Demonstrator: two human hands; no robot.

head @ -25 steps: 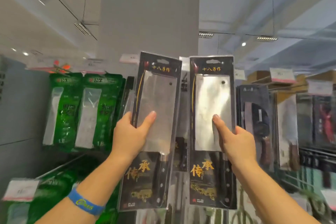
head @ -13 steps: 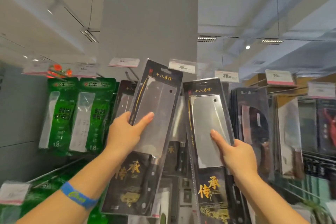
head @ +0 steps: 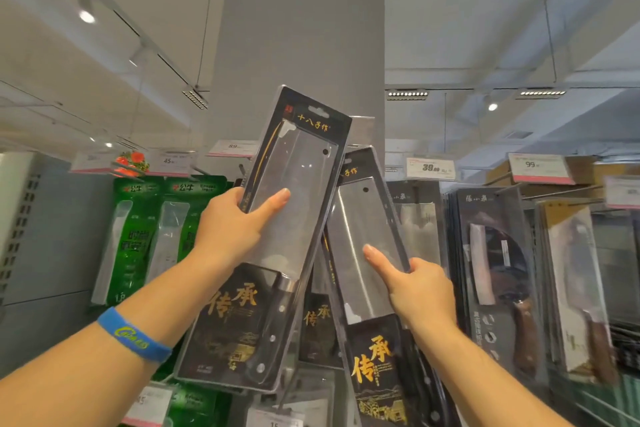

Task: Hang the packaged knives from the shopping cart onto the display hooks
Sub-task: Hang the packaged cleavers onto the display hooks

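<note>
Grey pillar point(head: 298, 28) at centre, white ceiling point(head: 485, 10) with track spotlights point(head: 86, 15) and slotted lamps point(head: 407, 94), grey perforated shelf upright point(head: 20, 218) at left, price tags point(head: 430, 168) in a row.

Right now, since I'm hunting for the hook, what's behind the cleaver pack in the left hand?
The other cleaver pack, its top corner covered, and another black knife pack lower down. Any hook there is hidden.

The first knife pack point(head: 277, 236), at the left hand point(head: 228, 229), and the second knife pack point(head: 367, 253), at the right hand point(head: 419, 291), are black with gold characters, silver blades and black handles. A blue wristband point(head: 135, 334) lettered in yellow-green rings the left wrist; green packs point(head: 138, 239) hang left of that hand, and white price tags point(head: 540, 168) banded pink sit above the right hand.
</note>
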